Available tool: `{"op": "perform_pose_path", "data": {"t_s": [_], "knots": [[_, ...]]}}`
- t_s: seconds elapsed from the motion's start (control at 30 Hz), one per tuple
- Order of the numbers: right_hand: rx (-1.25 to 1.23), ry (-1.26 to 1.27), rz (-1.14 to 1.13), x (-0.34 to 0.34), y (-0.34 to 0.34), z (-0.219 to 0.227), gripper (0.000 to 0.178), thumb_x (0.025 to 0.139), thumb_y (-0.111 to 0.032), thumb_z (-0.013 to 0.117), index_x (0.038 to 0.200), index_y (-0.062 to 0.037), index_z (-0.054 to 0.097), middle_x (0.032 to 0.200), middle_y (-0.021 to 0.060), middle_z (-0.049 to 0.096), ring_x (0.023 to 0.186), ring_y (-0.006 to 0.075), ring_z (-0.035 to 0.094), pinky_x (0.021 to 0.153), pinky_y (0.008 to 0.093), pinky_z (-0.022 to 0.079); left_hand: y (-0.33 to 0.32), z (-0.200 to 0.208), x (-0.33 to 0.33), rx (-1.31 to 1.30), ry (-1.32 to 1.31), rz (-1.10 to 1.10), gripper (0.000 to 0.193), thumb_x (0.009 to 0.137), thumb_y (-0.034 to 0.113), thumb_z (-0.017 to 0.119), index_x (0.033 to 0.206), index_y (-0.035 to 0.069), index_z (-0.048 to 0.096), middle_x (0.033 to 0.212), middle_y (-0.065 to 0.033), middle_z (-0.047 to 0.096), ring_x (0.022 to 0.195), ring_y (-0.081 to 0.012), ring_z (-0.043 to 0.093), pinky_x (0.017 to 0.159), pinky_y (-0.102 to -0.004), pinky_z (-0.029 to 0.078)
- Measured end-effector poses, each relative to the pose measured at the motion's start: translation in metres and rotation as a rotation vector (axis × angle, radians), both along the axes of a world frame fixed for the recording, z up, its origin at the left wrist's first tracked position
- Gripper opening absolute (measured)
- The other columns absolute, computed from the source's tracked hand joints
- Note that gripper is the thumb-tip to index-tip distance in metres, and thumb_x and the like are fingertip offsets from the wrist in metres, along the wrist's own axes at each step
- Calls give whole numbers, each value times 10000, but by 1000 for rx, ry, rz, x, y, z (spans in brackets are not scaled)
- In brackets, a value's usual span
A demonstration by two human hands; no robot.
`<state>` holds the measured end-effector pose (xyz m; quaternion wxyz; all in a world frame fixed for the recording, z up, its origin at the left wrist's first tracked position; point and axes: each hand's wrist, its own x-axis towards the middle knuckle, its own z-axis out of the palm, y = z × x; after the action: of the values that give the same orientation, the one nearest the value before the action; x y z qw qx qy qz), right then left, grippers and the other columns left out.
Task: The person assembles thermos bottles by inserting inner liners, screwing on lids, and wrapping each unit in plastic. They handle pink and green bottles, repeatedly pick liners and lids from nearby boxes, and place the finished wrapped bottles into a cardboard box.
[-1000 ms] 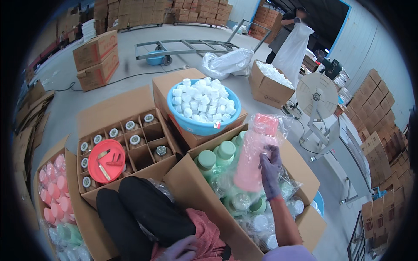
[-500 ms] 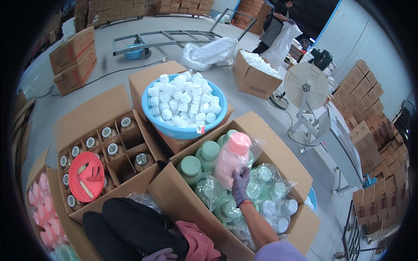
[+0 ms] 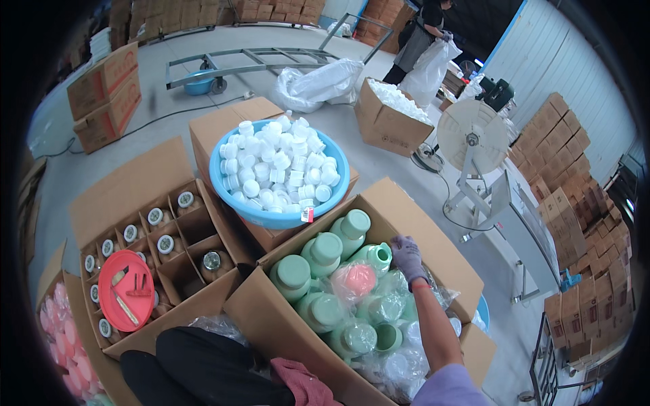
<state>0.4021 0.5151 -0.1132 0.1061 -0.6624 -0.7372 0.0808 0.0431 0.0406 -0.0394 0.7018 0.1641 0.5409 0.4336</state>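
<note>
My right hand (image 3: 408,260), in a purple-grey glove, reaches over the right side of an open carton (image 3: 308,358). Its fingers look loosely bent and apart, with nothing seen in them. Close beside the fingertips, a tilted green bottle (image 3: 372,259) shows its uncapped mouth. A pink bottle (image 3: 357,279) in clear plastic lies among several green bottles (image 3: 319,312), some bagged as well. At the carton's far side more green bottles (image 3: 352,230) stand upright. My left hand is out of view.
A blue basin (image 3: 220,196) heaped with white caps (image 3: 281,162) rests on a carton behind. Left is a divided carton (image 3: 128,166) of jars, with a red lid (image 3: 122,314) holding tools. Pink-topped bottles (image 3: 71,331) fill another carton. A person (image 3: 423,40) stands far back.
The pink bagged bottle has left my right hand and now lies among the green ones. That hand has moved right and farther away. My left hand has dropped out of view.
</note>
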Motion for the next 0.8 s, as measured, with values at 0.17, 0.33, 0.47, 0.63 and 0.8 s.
{"op": "perform_pose_path", "data": {"t_s": [0.17,0.33,0.47,0.63,0.8], "knots": [[-303,-293,-154,35,2,-72,498,801,-508,707,1213,-230,694,1500,132,403,1450,385,253,1131,645,204,3,1,1,30,-10,-25,403,1034,247,536,1277,-67,606,1053,-157,718,877,-197,693,817,-316,560],[291,511,77,1,-29,18,317,752,-257,825,872,-5,673,1434,163,464,1336,323,431,1061,429,402,30,34,-13,221,4,42,470,1032,284,544,1349,-62,547,1125,-158,694,920,-216,689,882,-338,550],[379,619,405,-93,-132,204,216,747,-102,800,821,-6,621,1438,214,452,1286,337,499,1025,408,446,86,33,-19,447,54,265,460,1044,299,508,1340,-51,549,1153,-162,679,1045,-238,653,938,-372,533],[500,693,1042,-160,-246,254,421,706,-234,835,1036,-61,640,1363,176,505,1272,385,503,1040,508,419,142,57,-48,394,-542,424,592,953,515,572,1178,-28,645,1163,-183,649,1033,-300,646,892,-415,530],[204,860,1796,-220,-309,138,514,856,-510,686,1205,-138,621,1419,186,486,1281,391,478,1077,635,319,80,36,-71,465,-460,495,503,988,422,531,1182,-29,638,1162,-176,656,1062,-284,635,926,-406,516]]}}
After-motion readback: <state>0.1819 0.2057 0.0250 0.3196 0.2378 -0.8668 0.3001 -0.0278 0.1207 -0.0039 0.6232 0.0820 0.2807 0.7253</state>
